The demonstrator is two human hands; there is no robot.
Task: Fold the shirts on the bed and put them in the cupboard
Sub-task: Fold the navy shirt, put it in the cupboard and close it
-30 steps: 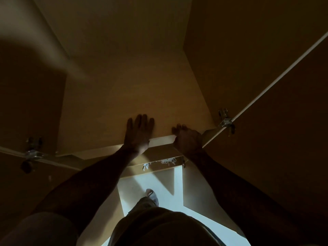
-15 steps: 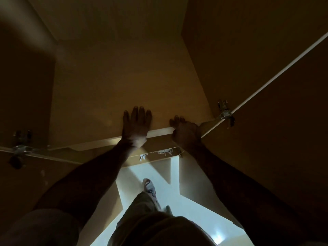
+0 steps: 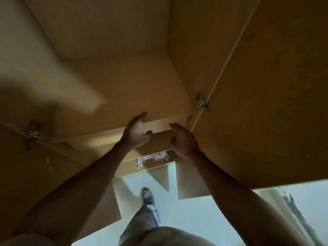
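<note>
While both hands hover at the front edge of the cupboard shelf [image 3: 113, 96], neither holds anything: the left hand [image 3: 137, 133] has its fingers loosely spread just over that edge, and the right hand [image 3: 182, 139] beside it is relaxed and clear of the board. No shirt shows on the shelf or anywhere else in view, so I cannot give its position, heading or long axis. Below the shelf a fringed white cloth [image 3: 154, 157] peeks from a lower level. This reads as the putting-away step; next likely means fetching another folded shirt from the bed.
</note>
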